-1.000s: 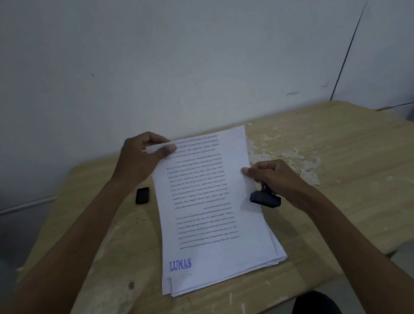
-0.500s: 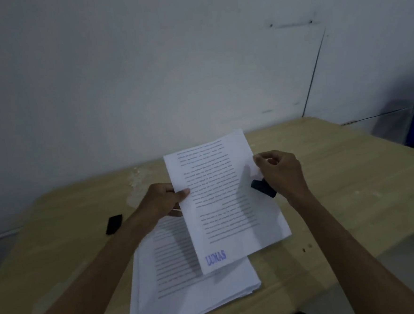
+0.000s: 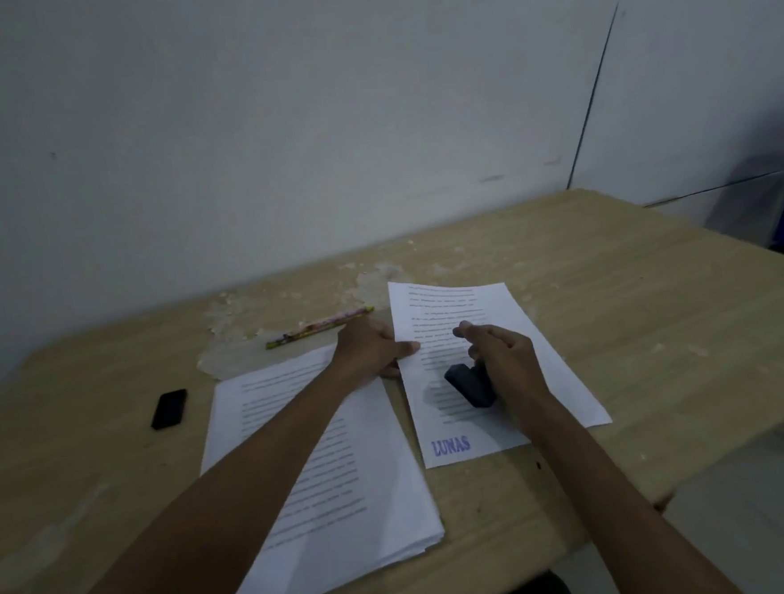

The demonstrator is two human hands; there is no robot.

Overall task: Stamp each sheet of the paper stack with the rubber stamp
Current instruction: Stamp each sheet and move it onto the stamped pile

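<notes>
I am looking down at a pale wooden table [image 3: 637,307] with scuffed, flaking patches near the wall. My left hand [image 3: 371,351] is lying over the left edge of a single white printed sheet [image 3: 485,327], its thumb pressing on top of the paper and the other fingers seeming to sit beneath the edge, so it is pinching the sheet. That sheet is lying flat on the table to the right of the paper stack, and it is carrying a blue stamped word "LUNAS" [image 3: 451,445] near its lower left corner. My right hand [image 3: 501,358] is hovering over the middle of the same sheet, with the lower fingers curling round the black rubber stamp [image 3: 470,384] and the forefinger reaching forward toward the text; I cannot tell whether the stamp is touching the paper. The white stack of printed sheets [image 3: 327,463] is sitting on the left, partly under my left forearm, its top page showing text lines. A small black rectangular object [image 3: 169,409] is lying on the table left of the stack, well apart from it. A thin patterned pencil [image 3: 320,327] is resting behind the stack, near my left hand.
</notes>
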